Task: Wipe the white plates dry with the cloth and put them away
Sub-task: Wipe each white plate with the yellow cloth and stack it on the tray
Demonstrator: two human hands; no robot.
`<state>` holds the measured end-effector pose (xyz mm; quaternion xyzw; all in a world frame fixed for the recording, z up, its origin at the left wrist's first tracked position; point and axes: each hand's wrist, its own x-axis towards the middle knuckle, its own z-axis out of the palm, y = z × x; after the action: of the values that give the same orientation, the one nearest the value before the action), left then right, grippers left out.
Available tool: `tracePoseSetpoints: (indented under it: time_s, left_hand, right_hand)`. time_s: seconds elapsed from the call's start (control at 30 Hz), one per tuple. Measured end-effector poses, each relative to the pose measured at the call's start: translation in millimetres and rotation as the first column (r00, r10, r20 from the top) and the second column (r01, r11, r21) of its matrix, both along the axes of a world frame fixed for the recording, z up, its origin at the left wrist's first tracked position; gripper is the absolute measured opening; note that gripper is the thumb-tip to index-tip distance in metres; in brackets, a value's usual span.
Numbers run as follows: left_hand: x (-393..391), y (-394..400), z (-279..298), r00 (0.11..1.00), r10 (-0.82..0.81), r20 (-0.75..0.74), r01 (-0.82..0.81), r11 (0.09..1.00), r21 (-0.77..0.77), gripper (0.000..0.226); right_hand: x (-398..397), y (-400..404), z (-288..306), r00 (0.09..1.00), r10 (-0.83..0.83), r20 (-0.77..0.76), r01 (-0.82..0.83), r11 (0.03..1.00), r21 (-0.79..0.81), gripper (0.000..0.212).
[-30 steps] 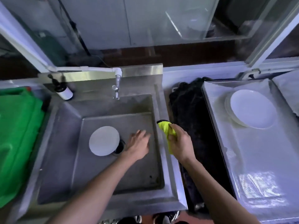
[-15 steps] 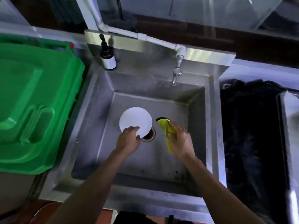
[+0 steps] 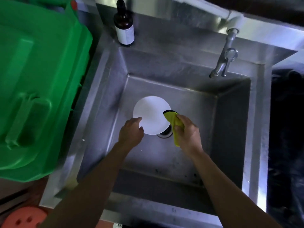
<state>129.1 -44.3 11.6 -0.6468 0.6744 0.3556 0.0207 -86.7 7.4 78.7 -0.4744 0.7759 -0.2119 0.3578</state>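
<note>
Here we recorded the steel sink [image 3: 230,122], with the white plate [image 3: 150,112] over its drain. The left hand [image 3: 131,133] gripped the plate's near-left rim. The right hand [image 3: 187,132], fingers curled, clutched the yellow cloth [image 3: 173,120] against the plate's right edge.
</note>
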Motion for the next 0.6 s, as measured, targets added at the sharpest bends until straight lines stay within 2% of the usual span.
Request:
tracePoseSetpoints:
  time_s: [0.1,0.3,0.4,0.5,0.6]
  left_hand:
    - [3.9,-6.4,-19.2,0.989,0.148,-0.029,-0.147,0.989,0.027,0.05]
    - [7.7,-16.0,-61.0,0.958,0.285,-0.034,-0.283,0.957,0.063,0.05]
    - [2.4,-23.0,-76.4,0.91,0.409,-0.069,-0.403,0.912,0.078,0.05]
    - [-3.1,-29.0,-86.9,0.889,0.446,-0.101,-0.441,0.895,0.072,0.053]
    - [-7.3,-30.7,-97.3,0.855,0.501,-0.135,-0.5,0.865,0.048,0.035]
  right_hand:
    - [-2.4,-12.8,-25.7,0.999,0.041,-0.004,-0.041,0.999,0.006,0.044]
    - [-12.1,-35.2,-70.0,0.986,0.163,-0.029,-0.161,0.986,0.048,0.048]
    - [-16.9,-49.2,-83.6,0.985,0.171,-0.029,-0.17,0.985,0.032,0.048]
    - [-20.1,-58.0,-94.7,0.986,0.169,-0.009,-0.169,0.985,0.018,0.047]
    - [-22.6,-63.9,-106.4,0.989,0.125,0.072,-0.127,0.992,0.019,0.04]
